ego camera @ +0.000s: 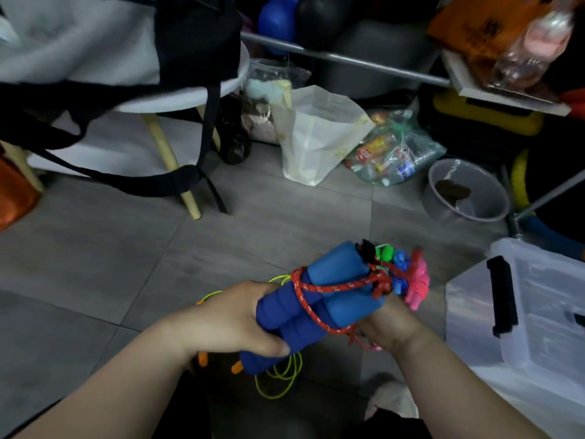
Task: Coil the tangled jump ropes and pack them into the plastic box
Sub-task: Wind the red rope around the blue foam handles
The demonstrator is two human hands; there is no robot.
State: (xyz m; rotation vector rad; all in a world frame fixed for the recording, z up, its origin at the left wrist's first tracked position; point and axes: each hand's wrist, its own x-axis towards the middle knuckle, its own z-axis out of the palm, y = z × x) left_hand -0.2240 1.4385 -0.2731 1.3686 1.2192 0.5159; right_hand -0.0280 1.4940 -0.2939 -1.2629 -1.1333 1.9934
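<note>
Both hands hold one bundle at the picture's six o'clock. The left hand (231,318) is wrapped round the lower end of the blue foam handles (316,299), thumb on top. The right hand (391,327) clasps the same handles from underneath at their four o'clock, with most of its fingers hidden behind them. A red rope (311,289) flecked with white is wound across the handles and knotted at their upper right. Bunched pink rope (419,286) and bits of green and blue rope stick out there beside a black cap (366,250).

Below the bundle, at its seven o'clock, a neon yellow rope (281,378) with orange handles (202,359) lies in loose loops on the grey tiled floor (110,264).

The plastic box (544,315), clear with a black latch (503,297), sits on the floor at the bundle's three o'clock, near it but not touching.

Towards twelve o'clock stand a white paper bag (316,137) and, touching its right side, a clear bag of packets (395,153) whose print is too small to read. A round clear tub (465,191) is at two o'clock. At ten o'clock, black straps (126,182) hang from a stool with wooden legs (171,160). At one o'clock an orange bag (481,26) bears dark lettering, blurred beyond reading, beside a plastic bottle (531,49).
</note>
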